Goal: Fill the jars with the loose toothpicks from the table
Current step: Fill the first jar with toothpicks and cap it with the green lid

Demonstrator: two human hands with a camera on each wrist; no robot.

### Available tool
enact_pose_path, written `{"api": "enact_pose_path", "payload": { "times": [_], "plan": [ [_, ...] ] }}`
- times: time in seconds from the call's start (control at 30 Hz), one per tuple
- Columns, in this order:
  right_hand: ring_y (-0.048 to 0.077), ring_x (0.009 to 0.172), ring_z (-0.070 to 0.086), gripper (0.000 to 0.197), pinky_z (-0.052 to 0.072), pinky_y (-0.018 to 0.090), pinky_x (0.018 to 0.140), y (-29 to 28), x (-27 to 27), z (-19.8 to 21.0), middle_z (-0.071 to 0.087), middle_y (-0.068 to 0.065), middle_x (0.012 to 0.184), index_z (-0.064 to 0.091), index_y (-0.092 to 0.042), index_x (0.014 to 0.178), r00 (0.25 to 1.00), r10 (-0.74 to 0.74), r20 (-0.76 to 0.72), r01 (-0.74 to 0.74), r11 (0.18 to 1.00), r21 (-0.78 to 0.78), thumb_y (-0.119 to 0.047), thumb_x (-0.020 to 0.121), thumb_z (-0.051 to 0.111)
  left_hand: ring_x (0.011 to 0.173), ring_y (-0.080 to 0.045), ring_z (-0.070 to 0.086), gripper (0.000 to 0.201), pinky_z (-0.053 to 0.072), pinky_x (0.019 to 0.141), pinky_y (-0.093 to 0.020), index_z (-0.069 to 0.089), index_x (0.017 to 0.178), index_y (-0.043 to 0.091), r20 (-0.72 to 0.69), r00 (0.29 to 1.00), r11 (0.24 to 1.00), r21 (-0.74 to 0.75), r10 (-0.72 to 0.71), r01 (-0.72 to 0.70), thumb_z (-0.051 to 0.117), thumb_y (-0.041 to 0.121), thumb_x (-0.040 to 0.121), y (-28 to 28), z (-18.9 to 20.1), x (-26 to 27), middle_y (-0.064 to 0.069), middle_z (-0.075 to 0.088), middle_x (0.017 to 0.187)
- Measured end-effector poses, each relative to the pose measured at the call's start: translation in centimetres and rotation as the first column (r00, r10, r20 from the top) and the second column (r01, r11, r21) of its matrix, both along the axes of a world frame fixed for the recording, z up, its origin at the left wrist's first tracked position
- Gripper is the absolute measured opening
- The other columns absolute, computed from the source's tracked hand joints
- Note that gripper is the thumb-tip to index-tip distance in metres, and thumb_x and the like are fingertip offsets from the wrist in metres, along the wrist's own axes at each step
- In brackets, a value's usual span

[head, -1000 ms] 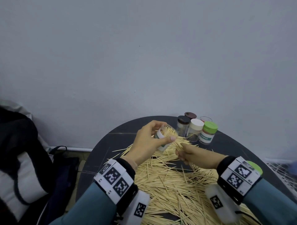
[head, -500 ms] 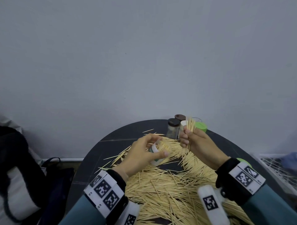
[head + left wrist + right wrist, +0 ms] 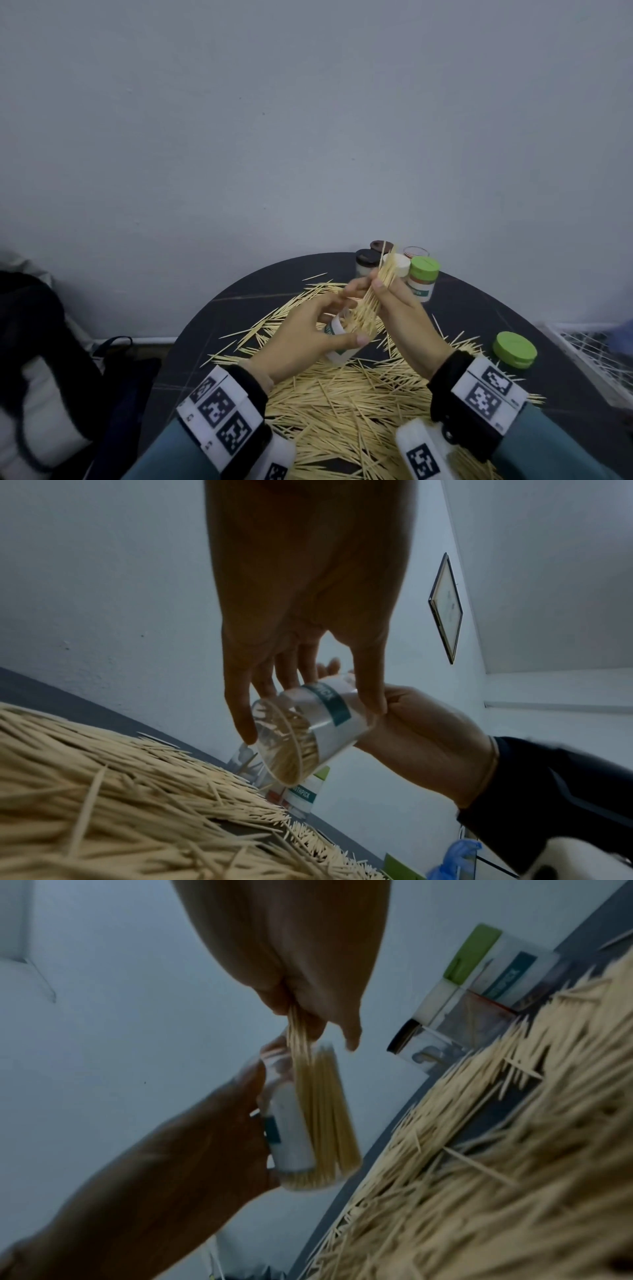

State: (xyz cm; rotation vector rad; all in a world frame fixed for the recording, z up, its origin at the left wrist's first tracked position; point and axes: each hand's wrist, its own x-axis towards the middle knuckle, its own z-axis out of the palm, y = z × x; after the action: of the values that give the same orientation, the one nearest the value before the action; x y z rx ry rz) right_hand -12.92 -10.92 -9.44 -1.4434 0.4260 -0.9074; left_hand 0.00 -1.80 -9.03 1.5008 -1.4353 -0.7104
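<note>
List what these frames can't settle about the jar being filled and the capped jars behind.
- Clear labelled jar, head view: mouth hidden by left hand and toothpick bundle.
- Same jar's fill level, right wrist view: motion blur.
- Rear brown-lidded jars: contents blocked by right hand.

I hold a clear, white-labelled jar (image 3: 337, 337) tilted above the table, partly filled. My pinched bundle of toothpicks (image 3: 373, 298) enters its mouth. Loose toothpicks (image 3: 342, 404) heap below it.

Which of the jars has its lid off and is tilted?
The clear jar gripped by the left hand: open-mouthed and tilted above the table, unlike the capped upright jars at the far edge.
</note>
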Motion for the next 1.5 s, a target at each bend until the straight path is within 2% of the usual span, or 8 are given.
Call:
{"api": "enact_pose_path", "payload": {
  "times": [0.17, 0.37, 0.6, 0.7, 0.97, 1.27, 1.4, 1.5],
  "plan": [
    [0.012, 0.127, 0.047, 0.039, 0.027, 0.045, 0.114, 0.7, 0.3, -1.1, 0.062, -0.009, 0.124, 0.064, -0.024, 0.114, 0.995, -0.025, -0.094, 0.018, 0.997, -0.081, -0.038, 0.094, 0.034, 0.099, 0.007, 0.052, 0.046, 0.041, 0.068, 0.002, 0.057, 0.119, 0.026, -0.073, 0.997, 0.999, -0.011, 0.03, -0.031, 0.074, 0.032, 0.077, 0.0, -0.1, 0.0, 0.017, 0.056, 0.111],
    [0.009, 0.123, 0.05, 0.03, 0.04, 0.02, 0.098, 0.9, 0.4, -1.2, 0.061, -0.014, 0.122, 0.059, -0.018, 0.119, 0.99, -0.005, -0.142, 0.006, 1.0, 0.006, -0.021, 0.099, 0.038, 0.104, 0.004, 0.055, 0.045, 0.044, 0.076, -0.003, 0.059, 0.12, 0.026, -0.136, 0.99, 0.998, -0.046, 0.027, -0.033, 0.073, 0.03, 0.077, -0.2, -0.1, 0.1, 0.014, 0.06, 0.118],
    [0.014, 0.124, 0.05, 0.041, 0.029, 0.045, 0.113, 0.3, 0.3, -0.9, 0.063, -0.009, 0.123, 0.065, -0.02, 0.108, 0.99, 0.02, -0.142, -0.02, 1.0, -0.005, -0.048, 0.085, 0.046, 0.108, 0.001, 0.054, 0.05, 0.043, 0.078, -0.005, 0.058, 0.122, 0.024, -0.092, 0.995, 0.998, -0.039, 0.04, -0.044, 0.074, 0.032, 0.076, -0.2, -0.2, 0.2, 0.013, 0.06, 0.119],
    [0.018, 0.127, 0.048, 0.039, 0.024, 0.051, 0.113, 0.1, 0.3, -0.8, 0.064, -0.011, 0.121, 0.065, -0.027, 0.088, 0.993, -0.006, -0.119, 0.001, 0.999, -0.04, -0.057, 0.088, 0.04, 0.106, 0.004, 0.054, 0.047, 0.042, 0.075, -0.002, 0.059, 0.12, 0.025, -0.094, 0.995, 0.999, -0.031, 0.025, -0.028, 0.074, 0.031, 0.076, -0.1, -0.2, 0.1, 0.016, 0.059, 0.117],
    [0.014, 0.122, 0.051, 0.036, 0.031, 0.048, 0.111, 0.2, 0.2, -1.4, 0.062, -0.004, 0.122, 0.07, -0.035, 0.092, 0.976, -0.005, -0.218, -0.007, 0.998, -0.055, -0.038, 0.1, 0.034, 0.09, 0.018, 0.053, 0.035, 0.04, 0.072, 0.0, 0.059, 0.107, 0.028, -0.083, 0.996, 0.999, -0.035, -0.016, 0.013, 0.075, 0.02, 0.077, 0.0, -0.2, -0.1, 0.022, 0.056, 0.105],
    [0.01, 0.129, 0.043, 0.039, 0.021, 0.045, 0.116, -0.3, -0.5, -0.7, 0.058, -0.005, 0.13, 0.069, -0.024, 0.108, 0.978, -0.034, -0.203, 0.034, 0.999, -0.004, -0.032, 0.1, 0.031, 0.106, 0.0, 0.055, 0.048, 0.044, 0.075, -0.005, 0.059, 0.12, 0.025, -0.121, 0.992, 0.998, -0.033, 0.041, -0.045, 0.074, 0.033, 0.075, -0.2, -0.1, 0.3, 0.014, 0.06, 0.115],
    [0.012, 0.119, 0.051, 0.038, 0.025, 0.048, 0.113, 0.0, -0.3, -0.8, 0.066, -0.006, 0.112, 0.06, -0.014, 0.081, 0.975, 0.033, -0.22, -0.028, 0.999, 0.024, -0.029, 0.1, 0.031, 0.106, 0.001, 0.055, 0.045, 0.043, 0.074, -0.001, 0.061, 0.118, 0.027, -0.124, 0.992, 0.998, -0.043, 0.032, -0.038, 0.074, 0.032, 0.076, -0.2, -0.2, 0.3, 0.012, 0.061, 0.116],
    [0.012, 0.11, 0.054, 0.028, 0.026, 0.05, 0.112, 0.0, -0.2, -0.7, 0.068, -0.004, 0.102, 0.057, -0.004, 0.091, 0.979, 0.05, -0.2, -0.044, 0.998, 0.037, -0.021, 0.098, 0.035, 0.106, -0.001, 0.055, 0.046, 0.044, 0.073, -0.002, 0.06, 0.12, 0.027, -0.124, 0.992, 0.998, -0.039, 0.039, -0.044, 0.074, 0.032, 0.076, -0.1, -0.1, 0.2, 0.013, 0.06, 0.116]
  ]
}}
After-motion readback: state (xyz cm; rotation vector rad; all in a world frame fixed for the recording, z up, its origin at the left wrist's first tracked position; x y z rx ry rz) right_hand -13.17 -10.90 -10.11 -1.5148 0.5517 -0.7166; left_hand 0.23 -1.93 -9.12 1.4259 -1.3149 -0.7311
